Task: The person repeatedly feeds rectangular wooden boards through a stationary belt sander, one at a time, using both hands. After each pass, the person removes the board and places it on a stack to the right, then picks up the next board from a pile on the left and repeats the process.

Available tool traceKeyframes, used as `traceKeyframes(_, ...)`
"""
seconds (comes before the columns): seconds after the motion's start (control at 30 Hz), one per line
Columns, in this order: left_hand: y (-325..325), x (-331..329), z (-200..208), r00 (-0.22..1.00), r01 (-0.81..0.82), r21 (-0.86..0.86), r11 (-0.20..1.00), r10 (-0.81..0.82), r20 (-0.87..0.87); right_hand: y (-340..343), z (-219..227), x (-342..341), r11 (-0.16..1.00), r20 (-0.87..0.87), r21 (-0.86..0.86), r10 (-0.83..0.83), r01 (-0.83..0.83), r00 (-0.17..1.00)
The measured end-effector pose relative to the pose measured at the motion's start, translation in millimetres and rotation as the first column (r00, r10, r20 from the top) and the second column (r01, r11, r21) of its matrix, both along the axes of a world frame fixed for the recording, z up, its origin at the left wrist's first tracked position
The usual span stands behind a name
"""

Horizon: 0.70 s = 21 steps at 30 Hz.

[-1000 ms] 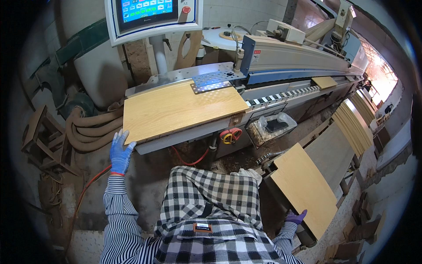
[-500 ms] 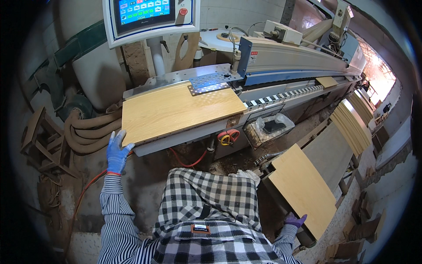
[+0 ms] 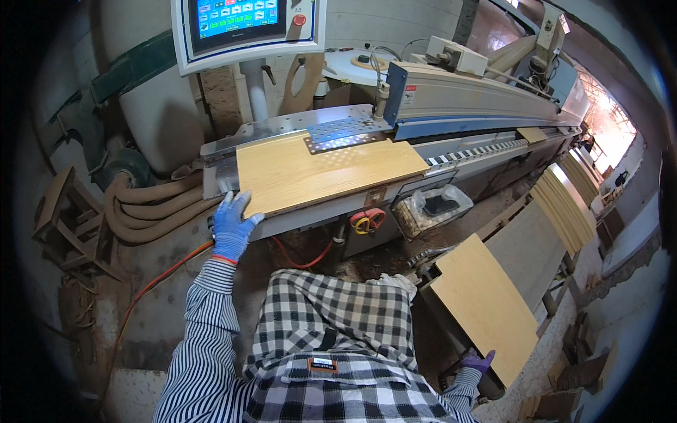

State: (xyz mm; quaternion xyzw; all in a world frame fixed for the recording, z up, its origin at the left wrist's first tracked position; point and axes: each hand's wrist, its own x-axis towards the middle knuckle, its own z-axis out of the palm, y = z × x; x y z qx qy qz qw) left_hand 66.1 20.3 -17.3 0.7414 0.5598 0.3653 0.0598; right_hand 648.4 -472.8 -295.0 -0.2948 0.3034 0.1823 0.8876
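Observation:
A light wood-grain board [image 3: 331, 169] lies on the bed of a long machine, its far edge beside a perforated metal plate. My left hand [image 3: 236, 227], in a blue glove, presses against its near left corner. The fingers are spread, some along the left edge and the thumb at the front edge. At the lower right, a second wood-grain board [image 3: 486, 303] with a notched outline lies on a low stand. My right hand [image 3: 478, 361], in a purple glove, grasps this board's near edge, a fingertip showing at the top; its underside is hidden.
A control screen [image 3: 236, 21] with a red button stands above the machine. Thick hoses [image 3: 151, 208] run at the left, near a wooden stool [image 3: 67, 222]. A lined bin [image 3: 431, 208] sits below the bed. Stacked boards [image 3: 562, 204] stand at the right. An orange hose [image 3: 166, 276] crosses the floor.
My left hand and the board on the machine have moved right along the bed, baring metal at its left end. My right hand stays at the second board, slightly shifted.

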Motion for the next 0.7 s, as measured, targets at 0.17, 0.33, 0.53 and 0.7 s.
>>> traceKeyframes(0.17, 10.7, 16.0, -6.5, 0.978, 0.205, 0.021, 0.979, -0.204, -0.034, 2.8, 81.1, -50.3, 0.959, 0.282, -0.219, 0.24, -0.181, 0.929)
traceKeyframes(0.33, 3.5, 17.6, -4.7, 0.984, 0.152, 0.03, 0.988, -0.149, -0.097, -25.5, 79.5, -43.9, 0.941, 0.279, -0.208, 0.318, -0.266, 0.906)
traceKeyframes(0.53, -34.7, 16.9, 14.1, 0.969, 0.246, -0.026, 0.969, -0.246, 0.008, 36.3, 135.2, -78.8, 0.916, 0.317, -0.25, 0.384, -0.314, 0.867)
traceKeyframes(0.7, -79.0, 24.2, 27.2, 0.913, 0.407, -0.057, 0.912, -0.409, -0.016, 136.3, 156.5, -124.5, 0.787, 0.624, -0.417, 0.612, -0.454, 0.486)
